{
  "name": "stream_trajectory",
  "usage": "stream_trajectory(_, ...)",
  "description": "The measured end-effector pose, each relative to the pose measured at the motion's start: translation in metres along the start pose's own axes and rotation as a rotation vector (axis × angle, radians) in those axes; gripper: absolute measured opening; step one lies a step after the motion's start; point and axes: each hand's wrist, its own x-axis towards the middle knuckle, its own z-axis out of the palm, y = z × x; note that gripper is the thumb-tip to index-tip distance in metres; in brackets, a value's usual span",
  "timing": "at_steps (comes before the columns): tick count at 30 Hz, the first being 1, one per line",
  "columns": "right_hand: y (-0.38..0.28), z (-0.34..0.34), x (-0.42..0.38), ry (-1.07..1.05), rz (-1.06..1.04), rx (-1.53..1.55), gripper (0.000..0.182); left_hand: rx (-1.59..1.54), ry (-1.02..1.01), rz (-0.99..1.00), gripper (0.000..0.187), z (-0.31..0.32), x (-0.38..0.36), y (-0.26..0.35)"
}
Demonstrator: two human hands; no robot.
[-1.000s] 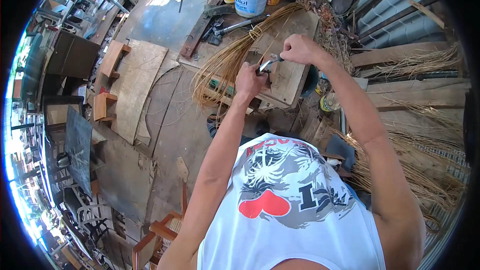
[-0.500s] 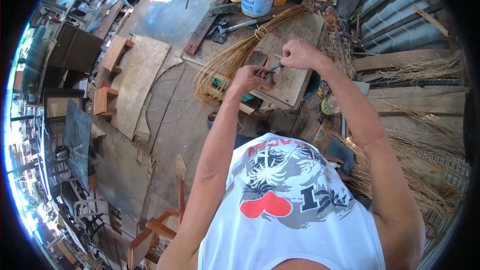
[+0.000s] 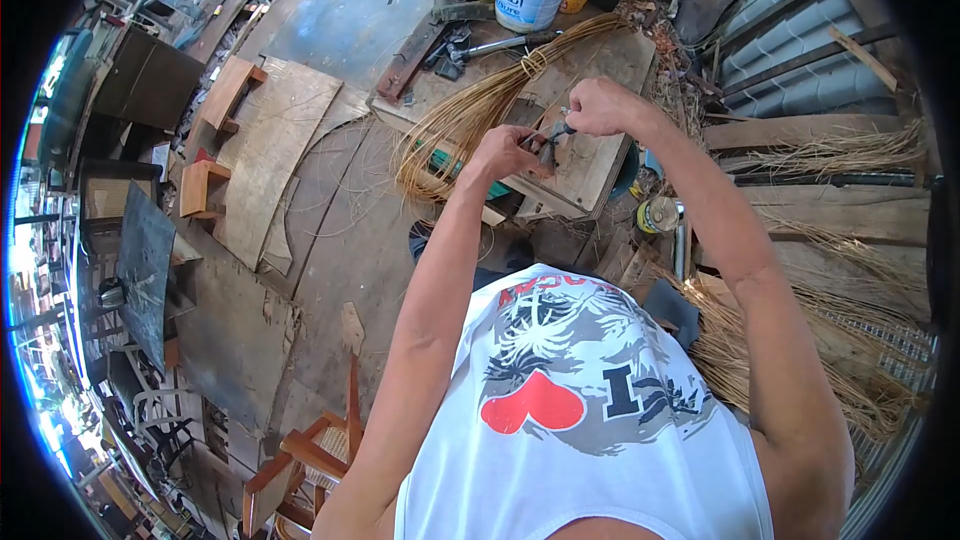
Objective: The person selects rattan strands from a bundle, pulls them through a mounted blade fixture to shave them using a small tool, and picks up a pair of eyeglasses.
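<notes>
Over the wooden workbench, my right hand is closed in a fist around the end of a thin dark-handled tool. Its exact kind is too small to tell. To its left, my left hand is bent, thumb and fingers closed around a small dark metal piece that meets the tool; the fingers hide much of it. A bundle of thin cane strands, tied near its far end, lies across the bench beyond my left hand.
A hammer lies behind the cane bundle. Paint buckets stand at the bench's far edge. Loose cane strands are piled at right by a small can. A wooden chair is at lower left, with a curved plywood sheet farther up.
The view has shifted slightly, so the bench and buckets sit a little farther right. Both hands keep their holds close together, with only slight movement.
</notes>
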Motion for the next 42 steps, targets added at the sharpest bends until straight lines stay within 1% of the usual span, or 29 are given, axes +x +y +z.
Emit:
stream_trajectory(1,-0.003,-0.001,0.001,-0.051,0.06,-0.007,0.026,-0.004,0.003,0.002,0.065,-0.002,0.003,-0.002)
stream_trajectory(2,-0.003,0.002,0.003,-0.051,0.06,-0.013,0.026,-0.043,-0.043,0.008,0.066,-0.005,0.006,-0.005)
stream_trajectory(3,-0.001,0.007,0.005,-0.001,-0.075,-0.05,0.023,-0.082,-0.09,0.015,0.067,-0.006,0.007,-0.008)
stream_trajectory(4,-0.004,0.008,0.003,0.048,-0.21,-0.087,0.021,-0.087,-0.088,0.017,0.067,-0.009,0.005,-0.004)
stream_trajectory(5,-0.007,0.007,0.002,0.046,-0.21,-0.091,0.021,-0.09,-0.113,-0.002,0.068,-0.012,0.003,0.0)
stream_trajectory(7,-0.013,0.001,-0.001,-0.005,-0.335,-0.185,0.021,-0.096,-0.135,-0.018,0.069,-0.014,0.002,0.001)
stream_trajectory(9,0.0,0.005,0.015,-0.009,-0.324,-0.171,0.02,-0.084,-0.122,0.031,0.069,-0.011,0.006,-0.004)
stream_trajectory(11,-0.004,0.001,0.019,-0.015,-0.313,-0.154,0.02,-0.048,-0.111,0.065,0.069,-0.011,0.007,-0.005)
stream_trajectory(13,-0.011,-0.005,0.023,-0.215,0.152,-0.05,0.021,-0.016,-0.1,0.097,0.069,-0.011,0.005,-0.004)
stream_trajectory(15,-0.008,-0.002,0.022,-0.234,0.125,-0.043,0.021,0.031,-0.106,0.111,0.065,-0.013,0.002,-0.001)
stream_trajectory(17,-0.01,-0.002,0.02,-0.249,0.104,-0.035,0.021,0.035,-0.118,0.102,0.065,-0.015,0.002,0.001)
stream_trajectory(19,-0.013,0.0,0.02,-0.23,-0.033,-0.214,0.023,0.039,-0.133,0.094,0.066,-0.015,0.003,0.001)
stream_trajectory(20,-0.012,0.002,0.02,-0.23,-0.031,-0.216,0.023,0.026,-0.135,0.099,0.066,-0.015,0.003,0.0)
stream_trajectory(22,-0.016,0.006,0.018,-0.098,-0.185,-0.296,0.021,0.012,-0.14,0.105,0.067,-0.015,0.003,-0.002)
stream_trajectory(26,-0.031,0.005,0.011,-0.085,-0.2,-0.375,0.02,-0.009,-0.146,0.114,0.068,-0.015,0.002,-0.002)
stream_trajectory(28,-0.036,0.003,0.014,-0.118,-0.259,-0.443,0.019,-0.011,-0.149,0.099,0.067,-0.014,0.001,-0.001)
stream_trajectory(32,-0.037,0.002,0.016,-0.151,-0.271,-0.488,0.02,-0.049,-0.111,0.135,0.055,-0.013,0.001,-0.006)
stream_trajectory(33,-0.034,0.003,0.014,-0.121,-0.277,-0.464,0.02,-0.056,-0.11,0.161,0.051,-0.011,0.001,-0.007)
stream_trajectory(34,-0.034,0.003,0.011,-0.091,-0.283,-0.439,0.021,-0.063,-0.109,0.159,0.051,-0.01,0.002,-0.009)
stream_trajectory(36,-0.034,0.0,0.007,-0.106,-0.284,-0.407,0.02,-0.026,-0.088,0.137,0.043,-0.008,0.006,-0.011)
stream_trajectory(39,-0.031,-0.002,0.006,-0.105,-0.286,-0.345,0.018,-0.004,-0.026,0.186,0.039,-0.002,0.012,-0.021)
stream_trajectory(42,-0.03,-0.002,0.006,-0.098,-0.287,-0.321,0.016,-0.001,-0.041,0.171,0.037,-0.003,0.009,-0.016)
